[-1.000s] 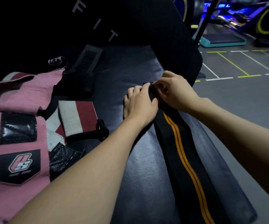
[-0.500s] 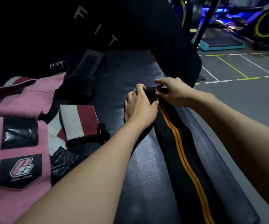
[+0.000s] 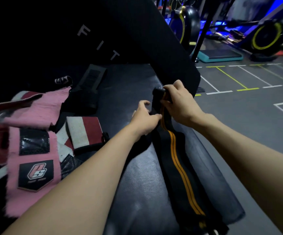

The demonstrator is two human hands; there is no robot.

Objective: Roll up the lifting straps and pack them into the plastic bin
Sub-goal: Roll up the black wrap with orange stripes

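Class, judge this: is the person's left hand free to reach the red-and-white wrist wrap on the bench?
Probably not yet: left hand holds the black orange-striped strap, though nothing blocks the red-and-white wrist wrap.

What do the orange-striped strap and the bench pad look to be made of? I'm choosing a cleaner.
Orange-striped strap: apparently woven elastic fabric, matte; it drapes and bunches.
Bench pad: likely vinyl or faux leather; fine pebbled grain and a soft sheen.
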